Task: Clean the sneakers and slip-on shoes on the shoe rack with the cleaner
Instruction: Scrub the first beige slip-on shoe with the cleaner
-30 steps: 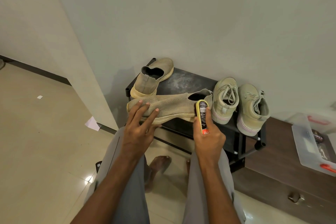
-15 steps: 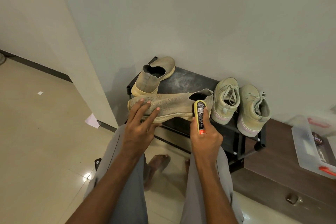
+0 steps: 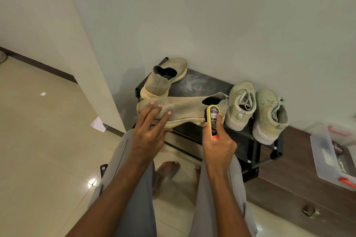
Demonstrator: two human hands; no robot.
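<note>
- Slip-on shoe [image 3: 179,109] lies on its side along the front edge of the black shoe rack [image 3: 202,84], toe pointing left, opening towards the right.
- Our left hand [image 3: 149,131] rests on the toe end of that shoe, its fingers [image 3: 154,110] straight and spread flat over the knit upper, thumb tucked below by the sole.
- Our right hand [image 3: 219,146] grips the cleaner [image 3: 213,121], a yellow applicator with a black label and a barcode; the fingers curl round its lower half.
- We see the top end of the cleaner pressed against the shoe's side, just below the heel opening.
- We see the second slip-on shoe [image 3: 163,79] standing upright at the back left corner of the rack, heel towards us, near the lying shoe; we cannot tell whether the two touch.
- Two lace-up sneakers [image 3: 256,109] stand side by side on the right part of the rack, toes to the wall; the nearer one sits just beside the lying shoe's heel.
- We see a clear plastic box [image 3: 325,152] with red clips on a brown cabinet [image 3: 289,184] to the right of the rack.
- Our grey-trousered knees and bare feet show below, on a pale tiled floor [image 3: 48,150].
</note>
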